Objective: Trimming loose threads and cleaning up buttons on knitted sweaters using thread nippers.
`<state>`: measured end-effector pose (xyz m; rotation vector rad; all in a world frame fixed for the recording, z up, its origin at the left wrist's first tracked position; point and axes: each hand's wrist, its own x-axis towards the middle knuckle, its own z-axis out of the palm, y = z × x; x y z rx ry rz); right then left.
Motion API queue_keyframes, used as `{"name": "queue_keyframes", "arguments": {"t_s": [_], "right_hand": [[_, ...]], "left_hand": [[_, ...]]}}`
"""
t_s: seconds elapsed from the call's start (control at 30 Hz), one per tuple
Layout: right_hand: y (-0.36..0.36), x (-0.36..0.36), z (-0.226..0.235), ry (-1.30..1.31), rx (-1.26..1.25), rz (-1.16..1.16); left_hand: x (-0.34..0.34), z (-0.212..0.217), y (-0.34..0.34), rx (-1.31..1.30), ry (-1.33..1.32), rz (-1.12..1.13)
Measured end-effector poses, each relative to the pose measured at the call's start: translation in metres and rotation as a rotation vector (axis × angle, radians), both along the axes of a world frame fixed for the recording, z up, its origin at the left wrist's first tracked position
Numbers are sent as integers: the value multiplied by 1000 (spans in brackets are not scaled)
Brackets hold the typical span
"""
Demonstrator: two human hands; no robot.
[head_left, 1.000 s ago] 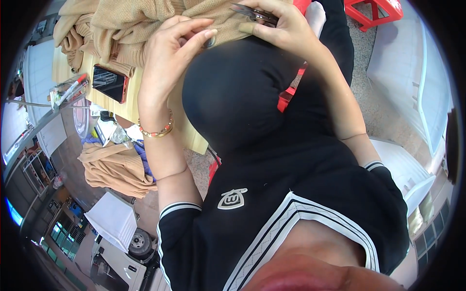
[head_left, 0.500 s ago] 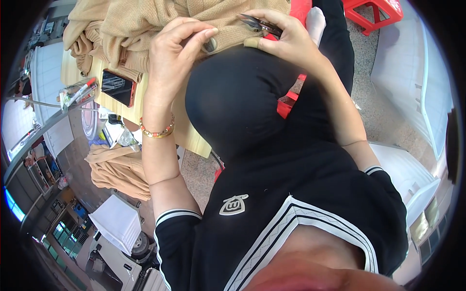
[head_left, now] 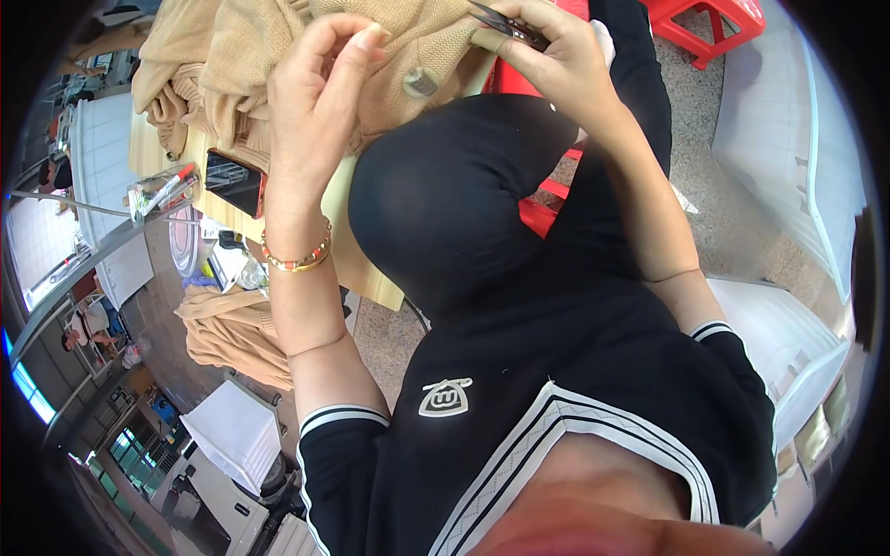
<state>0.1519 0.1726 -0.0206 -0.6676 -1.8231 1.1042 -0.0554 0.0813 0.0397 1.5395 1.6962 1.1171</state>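
Note:
Tan knitwear lies bunched over the table edge and by my knee. On it shows a small roundish grey-and-dark patch, beside my left hand. My left hand is over the knit, thumb and forefinger pinched together; whatever they hold is too small to make out. In my right hand is a pair of dark thread snips, its pointed blades directed left above the knit. The snips' blades stand apart from the patch.
A phone lies on the wooden table beside a clear holder of pens. More tan knitwear is heaped lower left. A red plastic stool stands far right, near white bins.
Both hands have moved slightly away from me, the left one also leftward. The patch, partly covered before by my left hand, now shows fully. The snips remain in my right hand.

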Motion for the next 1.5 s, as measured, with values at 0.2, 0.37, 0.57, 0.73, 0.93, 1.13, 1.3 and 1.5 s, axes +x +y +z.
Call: {"name": "queue_keyframes", "arguments": {"t_s": [0.2,0.37,0.57,0.73,0.93,1.13,1.3,1.5], "right_hand": [[2,-9,16,86,-42,38],[2,-13,30,71,32,27],[0,-8,15,-11,-7,54],[-15,-13,27,101,-148,117],[2,-17,2,332,385,406],[4,-14,2,245,368,432],[-5,-3,45,-189,39,446],[17,-8,9,248,401,550]], "left_hand": [[6,-1,0,89,24,-122],[5,-4,-5,151,-25,-40],[4,-11,-13,139,-32,2],[2,-17,-15,252,30,-2],[7,-20,-20,274,15,24],[9,-19,-20,330,11,13],[8,-17,-21,341,57,-34],[13,-14,-18,343,52,-60]]}}
